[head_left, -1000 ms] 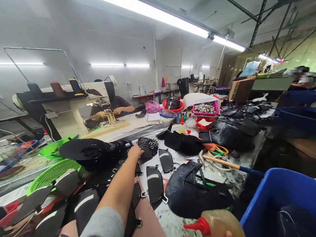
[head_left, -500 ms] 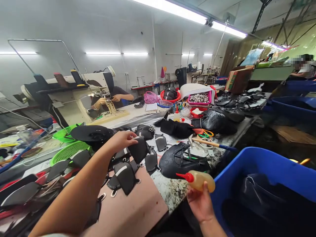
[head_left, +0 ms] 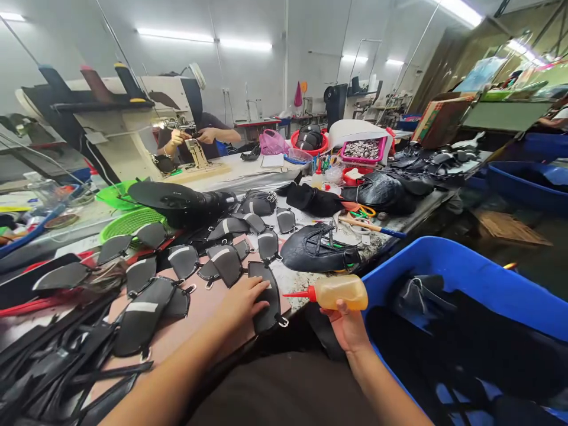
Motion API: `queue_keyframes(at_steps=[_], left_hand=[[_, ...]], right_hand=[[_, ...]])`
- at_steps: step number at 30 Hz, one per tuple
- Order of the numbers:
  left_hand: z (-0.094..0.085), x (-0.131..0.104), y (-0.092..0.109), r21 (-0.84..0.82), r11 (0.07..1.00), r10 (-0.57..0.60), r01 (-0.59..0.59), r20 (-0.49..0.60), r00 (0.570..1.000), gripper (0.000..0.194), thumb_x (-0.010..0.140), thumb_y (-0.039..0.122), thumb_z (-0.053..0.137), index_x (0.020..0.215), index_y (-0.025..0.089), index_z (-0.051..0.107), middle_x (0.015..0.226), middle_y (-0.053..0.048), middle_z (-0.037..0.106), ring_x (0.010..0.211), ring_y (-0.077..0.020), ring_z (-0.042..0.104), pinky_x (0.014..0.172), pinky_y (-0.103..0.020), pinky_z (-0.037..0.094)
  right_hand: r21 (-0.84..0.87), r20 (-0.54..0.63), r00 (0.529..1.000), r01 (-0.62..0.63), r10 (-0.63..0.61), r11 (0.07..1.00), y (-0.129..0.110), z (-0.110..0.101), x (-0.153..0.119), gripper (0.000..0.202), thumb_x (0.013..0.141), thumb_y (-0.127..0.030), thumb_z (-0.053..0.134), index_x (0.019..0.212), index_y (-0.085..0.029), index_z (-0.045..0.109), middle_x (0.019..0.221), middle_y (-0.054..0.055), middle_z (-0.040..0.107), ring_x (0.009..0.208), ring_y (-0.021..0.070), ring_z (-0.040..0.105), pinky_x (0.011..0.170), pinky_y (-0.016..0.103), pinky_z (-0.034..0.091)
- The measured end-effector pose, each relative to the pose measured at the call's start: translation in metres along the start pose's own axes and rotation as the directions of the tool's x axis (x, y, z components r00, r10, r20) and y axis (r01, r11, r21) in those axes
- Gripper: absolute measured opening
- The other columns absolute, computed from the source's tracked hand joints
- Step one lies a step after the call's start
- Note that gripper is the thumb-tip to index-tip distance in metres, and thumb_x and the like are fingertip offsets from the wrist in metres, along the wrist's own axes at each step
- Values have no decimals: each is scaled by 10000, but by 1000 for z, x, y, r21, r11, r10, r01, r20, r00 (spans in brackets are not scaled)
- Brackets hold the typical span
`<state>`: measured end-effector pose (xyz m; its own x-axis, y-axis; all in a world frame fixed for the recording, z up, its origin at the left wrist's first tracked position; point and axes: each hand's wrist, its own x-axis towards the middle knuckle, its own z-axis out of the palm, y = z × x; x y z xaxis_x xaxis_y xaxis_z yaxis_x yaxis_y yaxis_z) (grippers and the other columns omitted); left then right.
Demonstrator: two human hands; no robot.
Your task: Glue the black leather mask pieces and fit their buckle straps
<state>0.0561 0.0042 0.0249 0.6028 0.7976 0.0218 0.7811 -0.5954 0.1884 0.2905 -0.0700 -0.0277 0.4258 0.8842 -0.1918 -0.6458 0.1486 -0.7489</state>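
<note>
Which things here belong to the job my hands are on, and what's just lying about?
Seemingly in use:
- squeeze bottle, in the right hand
- black piece, under the left hand's fingers
- pink board, beneath several pieces

Apparently just lying about:
- blue-ended stick
- green basket
- purple bag
</note>
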Motion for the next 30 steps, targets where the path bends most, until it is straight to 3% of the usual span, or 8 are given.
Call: queue_keyframes(at_steps=[5,11,21,30], left_hand=[[24,-8,-1,26,1000,-9,13,-124,992,422,826,263,598,1222,132,534,1245,-162,567,1142,-278,533,993,-441,419],[33,-9,-3,38,999,9,-1,-191,982,405,849,299,564,1225,152,531,1245,-149,570,1139,-282,536,982,-451,429],[33,-8,-4,52,999,25,-15,-204,979,397,854,329,548,1210,154,541,1226,-145,583,1121,-280,545,980,-441,424],[31,-9,-1,58,998,24,-12,-204,979,403,845,318,568,1204,137,543,1216,-153,588,1109,-283,551,979,-440,422]], right_hand=[[-264,71,977,213,-202,941,4,-10,-7,504,489,-312,824,930,-195,611,826,42,705,768,215,665,709,344,569],[-413,148,973,222,-176,883,-7,1,-17,460,484,-253,823,891,-203,615,823,40,711,757,235,670,725,375,566],[-460,70,983,183,-170,869,-13,4,-17,458,438,-263,840,834,-212,617,795,22,705,750,241,660,735,392,548],[-504,113,972,233,-204,832,-11,7,-14,467,452,-278,840,859,-207,622,835,37,696,806,256,650,777,407,531]])
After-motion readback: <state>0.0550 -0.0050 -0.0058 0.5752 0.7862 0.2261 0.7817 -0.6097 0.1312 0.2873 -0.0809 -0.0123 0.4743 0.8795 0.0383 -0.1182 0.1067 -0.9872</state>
